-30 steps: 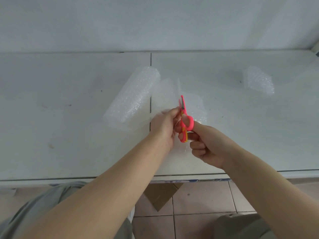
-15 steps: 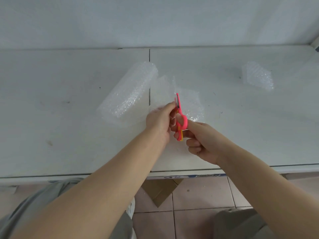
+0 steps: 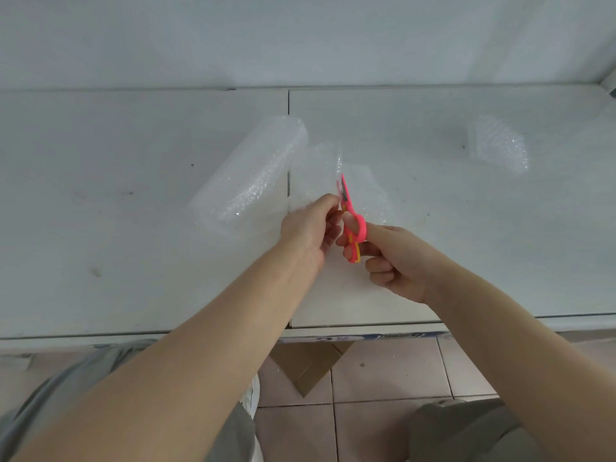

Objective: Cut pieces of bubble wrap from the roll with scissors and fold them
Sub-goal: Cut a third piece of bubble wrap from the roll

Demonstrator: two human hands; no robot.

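A clear bubble wrap roll (image 3: 248, 176) lies slanted on the white table (image 3: 133, 245). Its loose sheet (image 3: 320, 168) spreads to the right of the roll. My left hand (image 3: 308, 226) pinches the near edge of that sheet. My right hand (image 3: 393, 260) holds pink scissors (image 3: 350, 218), thumb through the upper loop. Their blades point away from me into the sheet, just right of my left fingers. The blade tips are hard to make out against the wrap.
A folded piece of bubble wrap (image 3: 498, 145) rests at the far right of the table. A seam (image 3: 288, 128) splits the tabletop. A white wall rises behind. Below the table edge are pink floor tiles and a brown cardboard piece (image 3: 308, 365).
Both hands and the scissors have shifted a little to the left along the sheet; the grip on each is unchanged. The roll stays put.
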